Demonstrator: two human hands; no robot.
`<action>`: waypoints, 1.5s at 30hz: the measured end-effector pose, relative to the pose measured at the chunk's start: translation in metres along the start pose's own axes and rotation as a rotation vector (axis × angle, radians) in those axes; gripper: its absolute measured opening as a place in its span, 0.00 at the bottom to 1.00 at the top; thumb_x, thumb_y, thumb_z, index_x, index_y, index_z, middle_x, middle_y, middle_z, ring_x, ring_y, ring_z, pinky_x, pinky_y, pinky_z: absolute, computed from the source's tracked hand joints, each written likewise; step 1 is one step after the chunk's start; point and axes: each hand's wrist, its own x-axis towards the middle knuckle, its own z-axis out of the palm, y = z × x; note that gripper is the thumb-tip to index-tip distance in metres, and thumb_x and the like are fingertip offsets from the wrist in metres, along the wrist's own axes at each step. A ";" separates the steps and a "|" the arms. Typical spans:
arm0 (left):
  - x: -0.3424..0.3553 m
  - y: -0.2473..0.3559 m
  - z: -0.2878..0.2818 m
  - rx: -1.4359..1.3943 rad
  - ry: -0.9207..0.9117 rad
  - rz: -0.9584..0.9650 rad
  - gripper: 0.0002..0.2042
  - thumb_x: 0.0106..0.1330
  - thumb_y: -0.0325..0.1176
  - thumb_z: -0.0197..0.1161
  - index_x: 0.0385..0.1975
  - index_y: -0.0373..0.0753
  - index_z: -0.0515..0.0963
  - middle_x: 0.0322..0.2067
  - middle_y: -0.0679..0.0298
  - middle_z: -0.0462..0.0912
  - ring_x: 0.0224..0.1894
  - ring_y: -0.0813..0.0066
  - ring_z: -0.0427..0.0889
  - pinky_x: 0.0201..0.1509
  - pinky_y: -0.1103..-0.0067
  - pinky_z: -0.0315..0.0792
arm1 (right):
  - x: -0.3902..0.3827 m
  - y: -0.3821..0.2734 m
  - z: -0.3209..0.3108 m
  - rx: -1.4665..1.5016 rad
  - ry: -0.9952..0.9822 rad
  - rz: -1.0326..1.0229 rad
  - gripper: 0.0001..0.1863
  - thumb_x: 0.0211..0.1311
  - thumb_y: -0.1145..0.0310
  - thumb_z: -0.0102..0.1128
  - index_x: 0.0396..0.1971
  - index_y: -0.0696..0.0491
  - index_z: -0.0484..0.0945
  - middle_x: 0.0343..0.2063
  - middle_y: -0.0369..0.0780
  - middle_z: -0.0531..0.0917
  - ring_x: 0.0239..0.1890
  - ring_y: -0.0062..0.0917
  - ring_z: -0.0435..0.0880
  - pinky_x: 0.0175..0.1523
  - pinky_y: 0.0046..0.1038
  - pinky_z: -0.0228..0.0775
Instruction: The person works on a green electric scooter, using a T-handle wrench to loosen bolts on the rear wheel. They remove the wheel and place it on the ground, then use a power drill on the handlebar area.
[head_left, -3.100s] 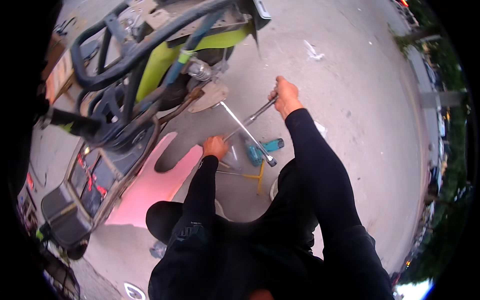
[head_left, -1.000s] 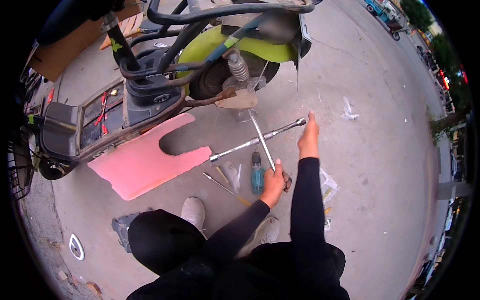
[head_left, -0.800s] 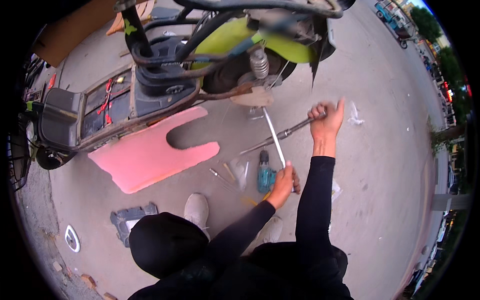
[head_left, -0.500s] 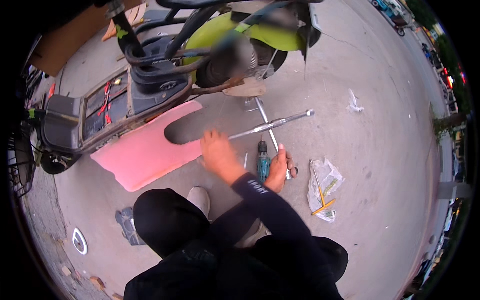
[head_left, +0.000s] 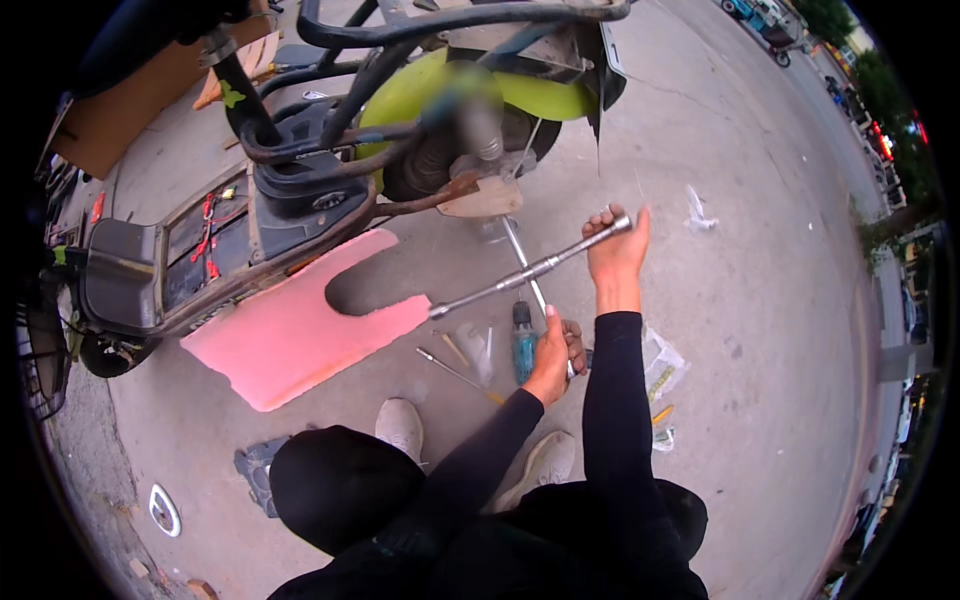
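A four-way lug wrench (head_left: pixel 540 266) of shiny metal reaches from beside the wheel of a scooter-like vehicle (head_left: pixel 330 190) toward me. My left hand (head_left: pixel 553 358) is wrapped round its near arm, thumb up along the bar. At the wrench's right tip is my right hand (head_left: pixel 616 256), fingers and thumb apart, palm against or just behind the tip. What the wrench's far end sits on is hidden by a worn plate (head_left: pixel 480 197). Beneath the wrench lies a teal cordless drill (head_left: pixel 525 345), next to my left hand.
A pink foam-like board (head_left: pixel 280 330) with a U-shaped cut-out leans along the vehicle. On the concrete lie a thin rod tool (head_left: pixel 455 371), clear plastic bags (head_left: pixel 663 365), a yellow handle (head_left: pixel 662 415), a grey plastic part (head_left: pixel 260 475) and a white ring-shaped piece (head_left: pixel 164 510).
My right hand has swung from the wrench's left arm to its right tip, uncrossing my forearms. The wrench's crossbar has turned slightly; my left hand keeps its hold.
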 end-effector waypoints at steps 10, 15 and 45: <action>0.010 -0.017 0.003 0.179 0.269 0.129 0.34 0.68 0.71 0.36 0.24 0.41 0.67 0.11 0.68 0.61 0.10 0.73 0.66 0.15 0.73 0.64 | -0.114 0.167 0.000 -1.822 -1.200 -0.644 0.25 0.52 0.55 0.63 0.46 0.56 0.76 0.43 0.48 0.79 0.48 0.38 0.78 0.56 0.39 0.66; 0.002 0.021 -0.020 0.080 0.302 0.131 0.32 0.69 0.69 0.37 0.26 0.43 0.66 0.13 0.70 0.59 0.13 0.74 0.63 0.19 0.73 0.62 | -0.085 0.076 0.046 -1.213 0.152 -0.999 0.29 0.63 0.62 0.60 0.57 0.65 0.66 0.57 0.55 0.70 0.58 0.49 0.69 0.62 0.43 0.62; 0.031 -0.070 -0.080 -0.393 -0.516 0.177 0.12 0.76 0.41 0.47 0.44 0.40 0.71 0.35 0.66 0.77 0.35 0.72 0.78 0.39 0.73 0.75 | -0.115 0.069 0.072 -1.142 -0.379 -0.668 0.23 0.65 0.60 0.58 0.16 0.59 0.66 0.12 0.43 0.64 0.18 0.19 0.61 0.24 0.27 0.55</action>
